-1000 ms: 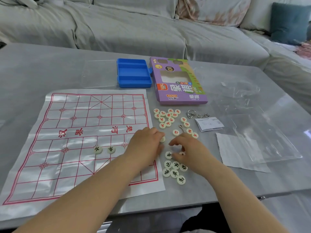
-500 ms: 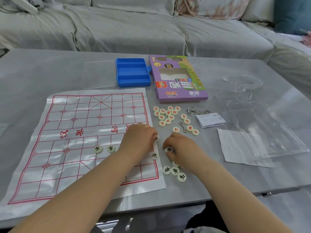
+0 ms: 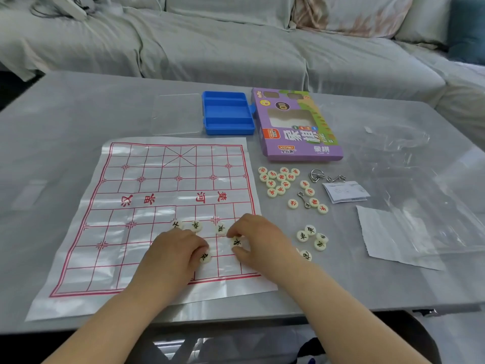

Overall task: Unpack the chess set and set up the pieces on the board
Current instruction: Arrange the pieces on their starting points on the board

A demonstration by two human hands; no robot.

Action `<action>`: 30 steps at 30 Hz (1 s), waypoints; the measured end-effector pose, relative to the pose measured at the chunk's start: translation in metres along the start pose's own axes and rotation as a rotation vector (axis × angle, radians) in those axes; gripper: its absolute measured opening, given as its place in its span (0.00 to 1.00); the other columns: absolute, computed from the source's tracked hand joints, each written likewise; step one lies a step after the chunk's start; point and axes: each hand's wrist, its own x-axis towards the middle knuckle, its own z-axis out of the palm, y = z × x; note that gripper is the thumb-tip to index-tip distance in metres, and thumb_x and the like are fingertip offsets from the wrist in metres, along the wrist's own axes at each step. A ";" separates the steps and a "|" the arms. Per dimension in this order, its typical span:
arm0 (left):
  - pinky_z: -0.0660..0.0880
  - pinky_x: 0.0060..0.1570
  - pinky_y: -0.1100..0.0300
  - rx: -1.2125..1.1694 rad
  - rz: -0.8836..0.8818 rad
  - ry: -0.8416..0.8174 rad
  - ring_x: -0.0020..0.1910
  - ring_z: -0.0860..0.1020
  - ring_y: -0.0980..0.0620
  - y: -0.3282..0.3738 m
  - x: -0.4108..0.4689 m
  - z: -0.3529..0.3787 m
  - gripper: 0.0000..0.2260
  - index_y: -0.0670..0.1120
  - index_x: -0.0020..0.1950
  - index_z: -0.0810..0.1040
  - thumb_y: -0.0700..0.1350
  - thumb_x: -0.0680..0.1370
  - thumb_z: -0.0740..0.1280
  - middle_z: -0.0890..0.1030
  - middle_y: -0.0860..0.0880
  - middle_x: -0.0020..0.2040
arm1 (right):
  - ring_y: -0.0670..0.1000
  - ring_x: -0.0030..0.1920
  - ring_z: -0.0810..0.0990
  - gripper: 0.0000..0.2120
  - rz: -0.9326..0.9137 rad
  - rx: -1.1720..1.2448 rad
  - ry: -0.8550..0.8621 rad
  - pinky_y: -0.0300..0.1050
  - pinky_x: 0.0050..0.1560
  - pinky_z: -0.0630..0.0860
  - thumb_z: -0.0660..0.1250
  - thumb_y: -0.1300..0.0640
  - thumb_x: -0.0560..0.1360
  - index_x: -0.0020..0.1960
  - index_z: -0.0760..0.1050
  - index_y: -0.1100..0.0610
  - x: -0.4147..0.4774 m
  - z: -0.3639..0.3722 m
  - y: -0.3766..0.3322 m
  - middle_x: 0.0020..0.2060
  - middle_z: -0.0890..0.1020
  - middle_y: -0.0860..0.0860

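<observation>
A plastic sheet board (image 3: pixel 147 206) with a red grid lies on the grey table. Three cream round pieces with black characters (image 3: pixel 196 226) stand in a row on its near half. My left hand (image 3: pixel 173 253) pinches another black-character piece (image 3: pixel 205 257) low on the board. My right hand (image 3: pixel 258 241) pinches a black-character piece (image 3: pixel 237 242) between thumb and forefinger just right of that. Several red-character pieces (image 3: pixel 279 181) lie loose right of the board, and several black-character pieces (image 3: pixel 311 237) lie by my right wrist.
A blue plastic tray (image 3: pixel 227 112), its clear lid (image 3: pixel 178 114) and the purple box (image 3: pixel 296 124) lie beyond the board. Metal ring puzzles (image 3: pixel 319 176), a folded leaflet (image 3: pixel 346 191), a paper sheet (image 3: pixel 388 237) and clear plastic wrap (image 3: pixel 409 143) lie to the right. A sofa stands behind.
Both hands have moved left from the loose pile onto the board, each carrying a piece. A third piece now stands in the row on the board.
</observation>
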 end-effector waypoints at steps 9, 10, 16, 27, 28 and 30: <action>0.69 0.29 0.61 -0.013 0.083 0.142 0.27 0.77 0.51 0.003 0.002 0.006 0.04 0.46 0.33 0.81 0.42 0.68 0.70 0.79 0.52 0.29 | 0.47 0.58 0.71 0.15 0.195 -0.005 0.138 0.36 0.55 0.65 0.64 0.58 0.75 0.62 0.72 0.53 -0.029 -0.027 0.039 0.60 0.71 0.47; 0.71 0.29 0.61 -0.033 0.093 0.161 0.28 0.77 0.51 0.008 0.004 0.005 0.08 0.46 0.34 0.81 0.45 0.70 0.64 0.79 0.53 0.30 | 0.48 0.59 0.71 0.15 0.255 -0.023 0.160 0.35 0.54 0.64 0.64 0.59 0.74 0.61 0.73 0.53 -0.034 -0.032 0.051 0.61 0.71 0.48; 0.68 0.54 0.62 -0.018 0.229 -0.048 0.53 0.76 0.51 0.066 0.026 0.012 0.12 0.49 0.57 0.78 0.48 0.77 0.60 0.79 0.53 0.53 | 0.48 0.58 0.72 0.17 0.428 -0.038 0.087 0.38 0.55 0.67 0.65 0.56 0.74 0.62 0.70 0.53 -0.053 -0.042 0.081 0.60 0.71 0.48; 0.60 0.57 0.66 -0.028 0.262 -0.257 0.62 0.66 0.56 0.088 0.037 0.039 0.15 0.52 0.66 0.69 0.48 0.79 0.57 0.71 0.56 0.63 | 0.43 0.43 0.69 0.14 0.434 0.013 0.123 0.31 0.39 0.63 0.64 0.59 0.74 0.59 0.72 0.53 -0.062 -0.035 0.091 0.47 0.69 0.46; 0.61 0.56 0.66 -0.031 0.251 -0.261 0.62 0.66 0.56 0.087 0.037 0.038 0.15 0.52 0.66 0.69 0.48 0.79 0.57 0.71 0.56 0.63 | 0.42 0.40 0.68 0.14 0.443 0.032 0.121 0.30 0.36 0.63 0.65 0.59 0.73 0.58 0.72 0.54 -0.063 -0.036 0.092 0.46 0.68 0.45; 0.61 0.55 0.66 -0.025 0.239 -0.249 0.63 0.66 0.56 0.087 0.037 0.036 0.15 0.53 0.66 0.69 0.49 0.79 0.58 0.70 0.57 0.63 | 0.43 0.40 0.68 0.13 0.465 0.058 0.105 0.31 0.35 0.63 0.65 0.60 0.73 0.58 0.73 0.54 -0.062 -0.037 0.092 0.46 0.68 0.46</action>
